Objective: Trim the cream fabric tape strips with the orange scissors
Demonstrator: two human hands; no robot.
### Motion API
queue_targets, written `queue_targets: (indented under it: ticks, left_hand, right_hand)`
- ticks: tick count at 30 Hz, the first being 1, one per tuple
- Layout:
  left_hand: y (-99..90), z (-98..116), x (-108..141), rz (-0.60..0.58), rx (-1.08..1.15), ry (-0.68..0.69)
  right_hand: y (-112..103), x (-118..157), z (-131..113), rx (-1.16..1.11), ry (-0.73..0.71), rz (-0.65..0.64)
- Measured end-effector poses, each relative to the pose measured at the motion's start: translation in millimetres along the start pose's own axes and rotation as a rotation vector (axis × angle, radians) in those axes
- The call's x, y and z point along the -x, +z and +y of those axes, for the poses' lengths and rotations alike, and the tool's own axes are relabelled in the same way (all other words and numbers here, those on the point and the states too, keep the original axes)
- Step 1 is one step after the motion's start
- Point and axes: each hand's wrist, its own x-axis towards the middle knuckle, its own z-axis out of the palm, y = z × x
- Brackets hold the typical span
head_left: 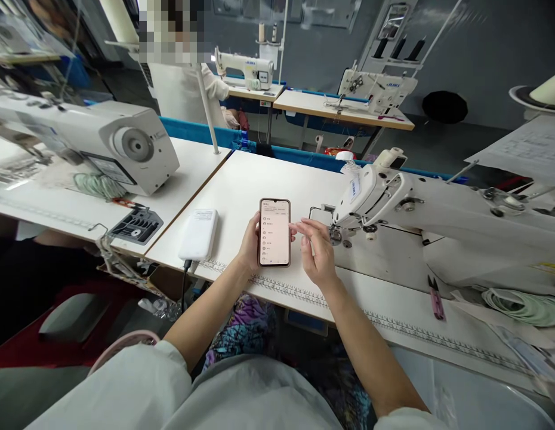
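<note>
A phone (275,233) with a lit screen showing a list is held upright in my left hand (250,242), whose fingers wrap round it from the left and behind. My right hand (317,248) is just right of the phone, its fingers apart and partly bent, with a fingertip at the screen's right edge. Nothing shows in that hand. Both hands are over the white sewing table (241,185). The head of a white sewing machine (362,194) stands close to the right of my right hand.
A white power bank (199,234) with a black cable lies left of my left forearm. Pink snips (435,298) and pale green cord (519,306) lie at the right. Another sewing machine (134,143) stands left. Beyond the blue cloth trough, a person (181,92) is near another machine.
</note>
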Motion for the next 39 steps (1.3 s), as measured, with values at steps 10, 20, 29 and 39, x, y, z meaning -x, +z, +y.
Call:
queue_targets:
  ticks: [10, 20, 29, 39]
  left_hand:
    - [-3.7, -0.5, -3.9, 0.046, 0.018, -0.018]
    - [-3.0, -0.2, -3.8, 0.09, 0.033, -0.024]
    - [0.3, 0.8, -1.6, 0.21, 0.024, -0.014]
    - [0.0, 0.9, -1.2, 0.111, 0.022, -0.004]
  right_hand:
    - [0.9, -1.3, -0.7, 0.009, 0.021, -0.02]
    - [1.6, 0.4, -0.8, -0.003, 0.038, -0.066]
    - [0.9, 0.7, -4.2, 0.045, -0.002, -0.163]
    - [-0.5, -0.3, -8.4, -0.003, -0.018, -0.205]
